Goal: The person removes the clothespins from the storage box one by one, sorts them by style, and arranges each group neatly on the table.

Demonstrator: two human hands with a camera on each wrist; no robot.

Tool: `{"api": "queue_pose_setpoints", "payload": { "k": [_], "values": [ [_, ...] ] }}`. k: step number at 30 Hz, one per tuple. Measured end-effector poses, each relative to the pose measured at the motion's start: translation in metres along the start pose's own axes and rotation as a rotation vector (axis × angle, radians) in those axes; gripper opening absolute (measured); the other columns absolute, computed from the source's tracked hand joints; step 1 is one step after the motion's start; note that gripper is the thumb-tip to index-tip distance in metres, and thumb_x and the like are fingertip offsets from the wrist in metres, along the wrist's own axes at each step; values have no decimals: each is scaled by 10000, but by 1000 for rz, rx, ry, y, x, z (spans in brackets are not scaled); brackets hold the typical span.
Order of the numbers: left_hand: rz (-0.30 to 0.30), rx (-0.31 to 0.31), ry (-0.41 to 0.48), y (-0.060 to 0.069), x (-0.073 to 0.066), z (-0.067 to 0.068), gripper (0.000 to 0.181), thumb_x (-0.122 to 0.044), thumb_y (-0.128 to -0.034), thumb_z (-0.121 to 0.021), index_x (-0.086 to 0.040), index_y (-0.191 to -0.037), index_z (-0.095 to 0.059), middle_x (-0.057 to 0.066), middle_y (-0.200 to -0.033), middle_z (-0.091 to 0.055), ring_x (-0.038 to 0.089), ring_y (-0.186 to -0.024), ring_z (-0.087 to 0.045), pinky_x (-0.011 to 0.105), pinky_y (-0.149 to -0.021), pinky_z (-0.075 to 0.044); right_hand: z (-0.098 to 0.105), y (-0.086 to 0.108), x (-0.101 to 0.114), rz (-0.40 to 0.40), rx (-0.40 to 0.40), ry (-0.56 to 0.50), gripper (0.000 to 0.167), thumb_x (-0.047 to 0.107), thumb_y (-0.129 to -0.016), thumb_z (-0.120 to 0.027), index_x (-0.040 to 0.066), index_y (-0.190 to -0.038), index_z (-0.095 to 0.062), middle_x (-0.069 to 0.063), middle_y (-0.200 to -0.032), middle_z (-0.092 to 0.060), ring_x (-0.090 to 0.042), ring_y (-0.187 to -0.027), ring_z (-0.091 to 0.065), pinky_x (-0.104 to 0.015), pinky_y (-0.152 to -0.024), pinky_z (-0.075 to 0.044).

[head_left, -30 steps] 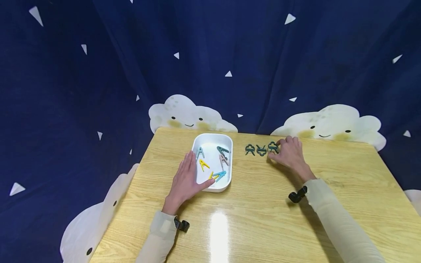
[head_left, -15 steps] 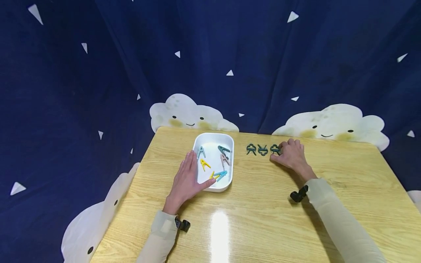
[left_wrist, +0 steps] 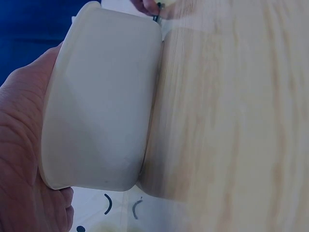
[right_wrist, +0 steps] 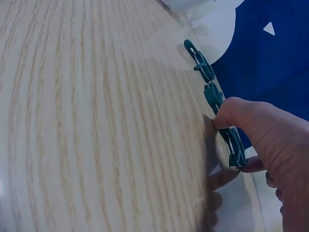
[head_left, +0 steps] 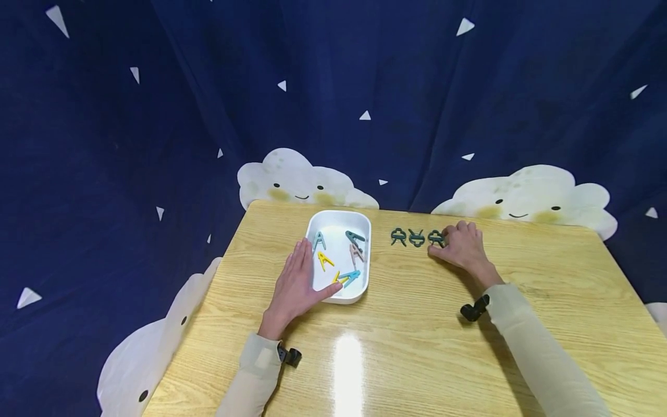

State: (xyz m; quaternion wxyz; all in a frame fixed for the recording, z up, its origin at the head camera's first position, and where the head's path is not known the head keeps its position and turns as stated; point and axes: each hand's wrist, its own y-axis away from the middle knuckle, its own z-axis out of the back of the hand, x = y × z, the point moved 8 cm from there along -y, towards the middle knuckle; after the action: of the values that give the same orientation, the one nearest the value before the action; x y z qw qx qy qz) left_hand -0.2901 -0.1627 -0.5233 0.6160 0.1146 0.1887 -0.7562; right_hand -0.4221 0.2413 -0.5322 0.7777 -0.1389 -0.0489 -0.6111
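Observation:
My left hand [head_left: 294,284] lies along the left side of a white plastic tray [head_left: 339,215], fingers straight, thumb over its near rim. In the left wrist view the tray's outer wall [left_wrist: 104,101] hides most of the fingers. My right hand [head_left: 462,246] pinches a dark green clip [right_wrist: 232,147] between thumb and finger, flat on the table. To its left lie two similar green clips, a middle clip [head_left: 416,238] with legs pointing away and a left clip [head_left: 398,236] with legs pointing toward me. The three stand in a row, right of the tray.
Inside the tray are several clothes pegs: a pale green peg [head_left: 319,240], a yellow peg [head_left: 325,260], a dark green peg [head_left: 355,238], a pink peg [head_left: 356,253] and a blue peg [head_left: 350,277]. A dark blue curtain [head_left: 333,75] hangs behind the wooden table [head_left: 406,347].
The right hand has shifted the right green clip slightly toward me, level with the other two, then stayed still. The left hand and tray keep their place.

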Motion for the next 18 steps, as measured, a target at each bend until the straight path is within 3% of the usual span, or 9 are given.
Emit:
{"api": "queue_pose_setpoints", "payload": {
  "k": [4, 11, 18],
  "values": [
    [4, 6, 6, 0, 0, 0, 1306, -884, -820, -561, -43, -1673, -42, 101, -1759, 5, 260, -1625, -16, 412, -1313, -86, 1, 1, 0, -2, 2, 0, 724, 564, -817, -772, -70, -1155, -683, -254, -1086, -566, -448, -985, -426, -554, -784, -349],
    [2, 1, 3, 1, -1, -1, 1313, -894, -814, -555, -32, -1671, -59, 151, -1754, -69, 288, -1623, -57, 417, -1310, -99, 4, 2, 5, -15, 9, 0, 796, 555, -794, -795, -75, -1254, -639, -281, -1139, -560, -464, -1028, -427, -570, -824, -352],
    [-8, -19, 5, 0, -1, 1, 1312, -895, -813, -555, -15, -1669, -92, 162, -1751, -86, 297, -1621, -71, 437, -1309, -125, 14, 1, 37, 55, -79, -68, 696, 491, -787, -815, -55, -1198, -685, -260, -1118, -597, -447, -995, -460, -578, -850, -355]
  ]
}}
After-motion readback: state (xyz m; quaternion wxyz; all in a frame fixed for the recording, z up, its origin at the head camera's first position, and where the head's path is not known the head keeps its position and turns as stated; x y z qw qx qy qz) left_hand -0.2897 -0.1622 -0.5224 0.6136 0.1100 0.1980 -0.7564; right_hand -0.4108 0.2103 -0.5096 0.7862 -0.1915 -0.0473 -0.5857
